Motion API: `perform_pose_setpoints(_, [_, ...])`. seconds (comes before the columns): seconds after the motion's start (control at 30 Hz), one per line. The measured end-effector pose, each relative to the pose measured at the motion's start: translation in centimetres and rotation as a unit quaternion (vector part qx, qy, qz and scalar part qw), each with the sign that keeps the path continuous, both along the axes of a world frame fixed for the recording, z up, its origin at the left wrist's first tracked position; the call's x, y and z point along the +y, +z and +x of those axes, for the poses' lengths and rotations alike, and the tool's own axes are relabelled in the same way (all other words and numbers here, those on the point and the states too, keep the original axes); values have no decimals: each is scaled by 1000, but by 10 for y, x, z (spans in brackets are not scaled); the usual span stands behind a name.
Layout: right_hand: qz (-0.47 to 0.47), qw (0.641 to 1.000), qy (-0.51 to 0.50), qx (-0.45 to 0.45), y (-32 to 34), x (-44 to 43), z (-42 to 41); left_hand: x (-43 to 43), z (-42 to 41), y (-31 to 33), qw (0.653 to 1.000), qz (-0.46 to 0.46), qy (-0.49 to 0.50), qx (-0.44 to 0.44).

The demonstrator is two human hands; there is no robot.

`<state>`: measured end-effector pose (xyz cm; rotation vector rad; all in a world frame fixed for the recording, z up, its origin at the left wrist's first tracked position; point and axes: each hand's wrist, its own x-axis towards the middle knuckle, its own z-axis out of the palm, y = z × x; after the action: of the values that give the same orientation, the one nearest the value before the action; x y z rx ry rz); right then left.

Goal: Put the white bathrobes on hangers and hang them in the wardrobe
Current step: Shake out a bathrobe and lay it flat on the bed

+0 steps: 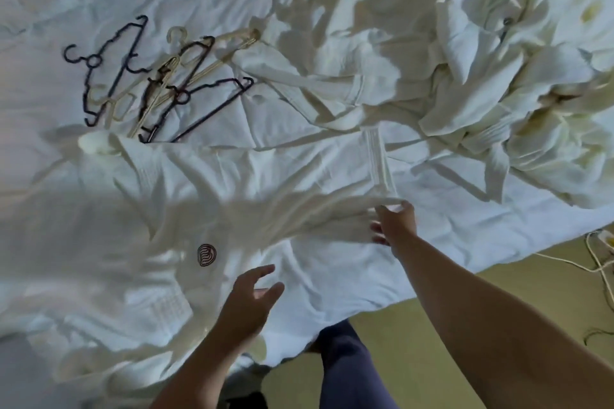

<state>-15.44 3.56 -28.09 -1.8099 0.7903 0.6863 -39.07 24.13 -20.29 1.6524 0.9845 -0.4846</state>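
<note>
The robe (252, 196), spread on the bed (465, 226) at 6 o'clock of the hangers (159, 83), looked soft, limp and bulky, best held at collar or shoulders; the right hand (395, 226) pinched its cuff while the left hand (247, 302) hovered open-fingered, holding nothing.

The right hand (395, 226) reaches far forward, arm stretched, fingers pinched shut. The left hand (249, 302) hovers lower, fingers spread open.

Bed (465, 229) (white sheet, rumpled) carries hangers (156, 83) far left, spread bathrobe (206, 209) near, bathrobe pile (498, 76) right.
</note>
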Motion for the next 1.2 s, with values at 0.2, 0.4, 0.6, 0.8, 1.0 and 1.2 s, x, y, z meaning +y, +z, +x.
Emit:
perform_pose_setpoints(0.2, [12,996,34,85,-11,-4,48,-6,12,16,998,-4,28,47])
perform_pose_setpoints(0.4, [-67,995,53,49,-2,-29,43,20,-3,21,992,7,113,47])
perform_pose_setpoints(0.6, [-211,947,238,-51,17,26,-9,65,-24,5,985,15,162,49])
perform_pose_setpoints(0.8, [-129,853,483,-154,10,117,-70,166,-22,-48,978,135,154,38])
perform_pose_setpoints(1.0, [-158,789,564,-184,-19,203,-94,279,14,-92,965,235,120,3])
perform_pose_setpoints(1.2, [-177,766,592,-177,-46,242,-104,349,58,-130,970,131,204,-27])
